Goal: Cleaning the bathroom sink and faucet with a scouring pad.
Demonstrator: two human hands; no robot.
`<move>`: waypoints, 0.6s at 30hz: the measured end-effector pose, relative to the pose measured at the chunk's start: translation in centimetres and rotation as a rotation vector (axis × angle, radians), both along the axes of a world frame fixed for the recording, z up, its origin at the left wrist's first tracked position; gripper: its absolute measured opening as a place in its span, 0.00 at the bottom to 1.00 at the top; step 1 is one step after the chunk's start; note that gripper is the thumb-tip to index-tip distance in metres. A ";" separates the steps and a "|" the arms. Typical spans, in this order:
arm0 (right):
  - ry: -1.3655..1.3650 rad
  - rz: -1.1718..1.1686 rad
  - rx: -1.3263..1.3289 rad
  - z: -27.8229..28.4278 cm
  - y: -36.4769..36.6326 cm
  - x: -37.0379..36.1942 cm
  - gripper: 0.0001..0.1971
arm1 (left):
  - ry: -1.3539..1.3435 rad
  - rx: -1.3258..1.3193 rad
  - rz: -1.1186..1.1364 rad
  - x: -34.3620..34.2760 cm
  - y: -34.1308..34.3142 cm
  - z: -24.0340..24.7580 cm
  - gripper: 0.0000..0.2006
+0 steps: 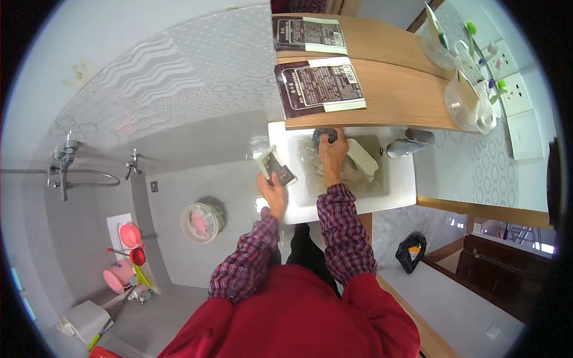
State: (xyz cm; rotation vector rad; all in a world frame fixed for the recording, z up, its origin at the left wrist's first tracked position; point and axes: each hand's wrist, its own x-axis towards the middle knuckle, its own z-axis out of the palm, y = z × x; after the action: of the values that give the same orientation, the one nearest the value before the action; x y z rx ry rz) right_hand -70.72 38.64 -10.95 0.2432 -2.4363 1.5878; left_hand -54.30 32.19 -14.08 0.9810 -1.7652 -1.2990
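Note:
My left hand (273,194) is closed on a brown-and-white printed packet (278,167), held over the left rim of the white sink (304,213). At the sink's far side, my right hand (334,152) grips a grey wire scouring ball (323,135), partly covered by the fingers. Murky water (364,185) stands in the basin, and something pale beneath its surface is too blurred to name. A white oblong plastic piece (362,160) lies tilted in the basin, just right of my right hand. The tap (410,143) reaches in from the right.
Above the sink runs a wooden shelf (388,98) with a flat dark-and-white pouch (322,85) and a cup of toothbrushes (468,107). A bucket (203,222) sits on the floor at left. A black bag (410,252) is at right; a shower mixer (65,164) is on the left wall.

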 end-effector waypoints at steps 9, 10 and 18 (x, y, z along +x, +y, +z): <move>0.461 0.147 0.422 -2.3 -4.5 0.6 0.09 | 0.130 0.189 0.018 -0.3 0.5 -0.4 0.11; 0.468 0.153 0.419 -2.4 -5.1 0.7 0.09 | 0.208 0.309 0.065 -0.2 0.7 -0.7 0.12; 0.199 0.186 0.214 -0.3 -11.1 2.7 0.13 | 0.287 0.584 0.150 3.5 -1.7 -0.1 0.14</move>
State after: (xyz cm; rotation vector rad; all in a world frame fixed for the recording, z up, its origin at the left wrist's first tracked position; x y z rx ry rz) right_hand -68.04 27.50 -11.20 0.6496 -2.4833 1.2944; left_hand -50.79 30.54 -14.13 1.1387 -1.0893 -1.7986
